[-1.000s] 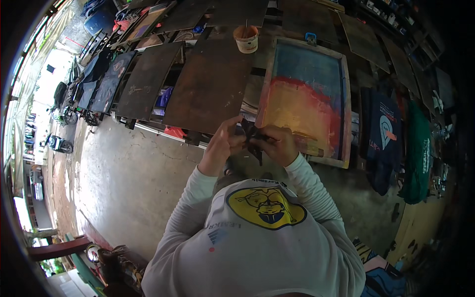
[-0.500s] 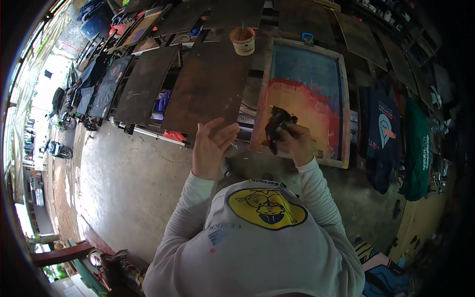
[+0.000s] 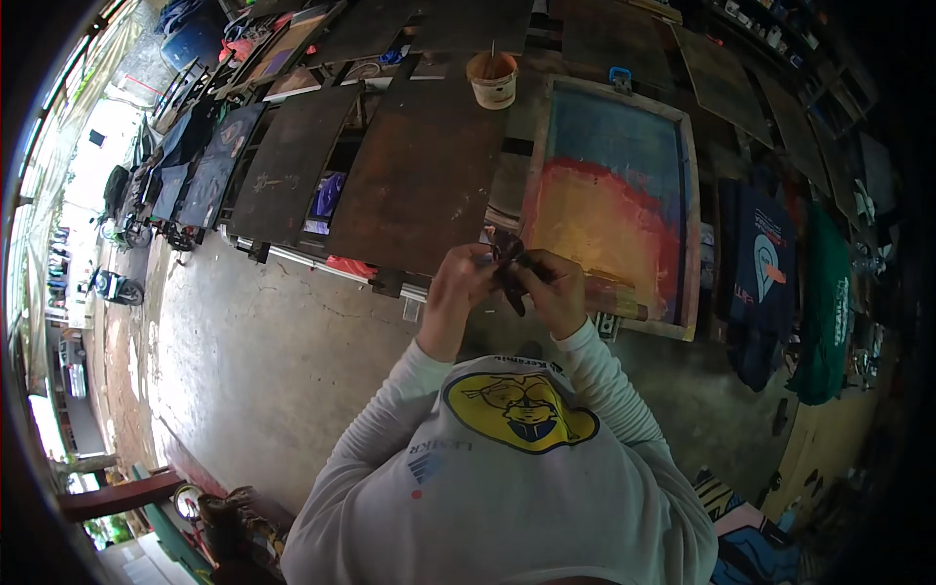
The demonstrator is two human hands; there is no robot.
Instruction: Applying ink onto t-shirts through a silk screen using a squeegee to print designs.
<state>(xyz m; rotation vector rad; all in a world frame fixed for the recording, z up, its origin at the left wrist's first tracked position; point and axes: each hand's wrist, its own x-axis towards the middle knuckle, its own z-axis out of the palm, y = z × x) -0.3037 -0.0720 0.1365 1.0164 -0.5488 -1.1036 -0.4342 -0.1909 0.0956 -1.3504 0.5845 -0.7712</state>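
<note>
Both my hands are together in front of my chest, pinching a small crumpled dark rag [image 3: 507,252]. My left hand [image 3: 456,291] has its fingers closed at the rag's left side. On its other side, my right hand [image 3: 555,291] grips the rag between thumb and fingers, with one dark end hanging below. Just beyond my right hand is a wood-framed printing screen [image 3: 609,224], its mesh stained blue, red and yellow. A dark brown board [image 3: 419,166] lies past my left hand.
A pale bucket [image 3: 492,90] with a stick in it stands on the boards near the screen's far left corner. A blue clamp [image 3: 620,78] sits at the screen's far edge. Navy printed fabric [image 3: 765,263] and green fabric [image 3: 829,302] hang at the right.
My right hand has brought the rag leftward, away from over the screen. My left hand, open before, has moved right and closed on the rag too.
</note>
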